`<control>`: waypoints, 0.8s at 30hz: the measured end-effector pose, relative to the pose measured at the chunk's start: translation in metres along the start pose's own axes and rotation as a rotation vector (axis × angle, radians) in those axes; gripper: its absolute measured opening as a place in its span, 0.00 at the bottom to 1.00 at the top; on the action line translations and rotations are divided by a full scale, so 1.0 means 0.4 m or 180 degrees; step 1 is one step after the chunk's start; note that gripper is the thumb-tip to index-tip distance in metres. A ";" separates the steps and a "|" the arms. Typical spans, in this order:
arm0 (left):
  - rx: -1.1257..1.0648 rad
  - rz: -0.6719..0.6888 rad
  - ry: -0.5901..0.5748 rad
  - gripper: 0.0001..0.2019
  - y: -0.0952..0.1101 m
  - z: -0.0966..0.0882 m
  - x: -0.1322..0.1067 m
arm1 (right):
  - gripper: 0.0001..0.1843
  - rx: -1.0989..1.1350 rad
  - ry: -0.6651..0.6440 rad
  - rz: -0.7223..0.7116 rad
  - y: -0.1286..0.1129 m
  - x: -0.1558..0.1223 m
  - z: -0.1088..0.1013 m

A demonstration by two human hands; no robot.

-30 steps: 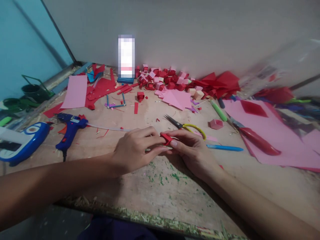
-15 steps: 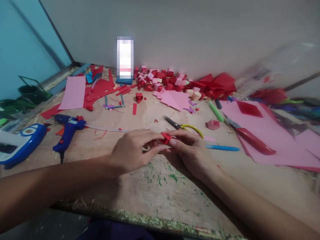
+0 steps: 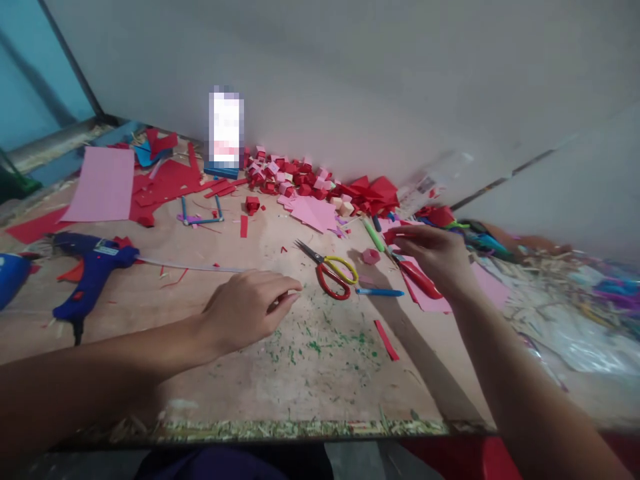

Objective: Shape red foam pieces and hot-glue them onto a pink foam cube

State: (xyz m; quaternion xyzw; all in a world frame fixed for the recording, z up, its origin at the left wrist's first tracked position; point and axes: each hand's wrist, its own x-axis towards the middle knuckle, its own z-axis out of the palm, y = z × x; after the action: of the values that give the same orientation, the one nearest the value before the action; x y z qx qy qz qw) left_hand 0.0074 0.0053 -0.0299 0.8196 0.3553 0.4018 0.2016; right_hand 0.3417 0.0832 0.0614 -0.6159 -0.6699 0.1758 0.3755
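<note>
My left hand (image 3: 253, 303) rests above the table with its fingers curled and thumb near the index finger; nothing shows between them. My right hand (image 3: 435, 257) is stretched out to the right, its fingertips pinched at a small piece of red paper (image 3: 393, 235) over the pink sheets (image 3: 430, 305). Just below it lies a red-handled knife (image 3: 420, 277). Between the hands are scissors (image 3: 333, 270) with one red and one yellow handle, a blue pen (image 3: 380, 292) and a small pink folded paper ring (image 3: 371, 257). A red paper strip (image 3: 387, 340) lies nearer the front edge.
A blue glue gun (image 3: 95, 260) with a white glue stick lies at left. Many folded red and pink paper pieces (image 3: 300, 177) are heaped along the wall by a bright phone (image 3: 226, 127). Plastic wrap (image 3: 595, 343) and shavings lie at right. A green tool (image 3: 373, 235) is near the knife.
My hands were together, holding a folded red paper piece. They are now apart: my right hand has moved right to the pink sheets. The view has turned right, and the scissors show fully.
</note>
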 end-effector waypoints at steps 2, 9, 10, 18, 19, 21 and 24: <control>0.0010 -0.0026 -0.0044 0.08 -0.002 0.001 -0.001 | 0.12 -0.0347 -0.0136 -0.0120 0.027 0.002 -0.011; -0.0023 -0.0015 -0.0062 0.10 -0.001 0.002 -0.001 | 0.16 -0.0953 -0.0775 -0.0476 0.066 0.021 -0.020; -0.0023 -0.0015 -0.0051 0.10 0.000 0.002 -0.001 | 0.16 -0.0999 -0.0834 -0.0499 0.068 0.023 -0.018; 0.0012 0.0128 -0.0048 0.11 0.000 0.005 -0.001 | 0.17 -0.1361 -0.0848 -0.0436 0.075 0.025 -0.003; 0.0008 0.0140 -0.0063 0.10 0.000 0.004 -0.001 | 0.17 -0.1396 -0.0841 -0.0418 0.075 0.025 -0.002; 0.0002 0.0148 -0.0087 0.10 0.000 0.003 -0.002 | 0.16 -0.1464 -0.0833 -0.0381 0.073 0.025 -0.001; 0.0020 0.0163 -0.0110 0.10 0.000 0.001 -0.004 | 0.16 -0.1551 -0.0827 -0.0334 0.069 0.025 0.001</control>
State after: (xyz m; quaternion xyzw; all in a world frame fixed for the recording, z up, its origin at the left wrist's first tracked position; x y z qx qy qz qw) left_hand 0.0072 0.0041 -0.0309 0.8359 0.3319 0.3915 0.1948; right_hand 0.3608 0.0978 0.0447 -0.6248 -0.7659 0.0673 0.1359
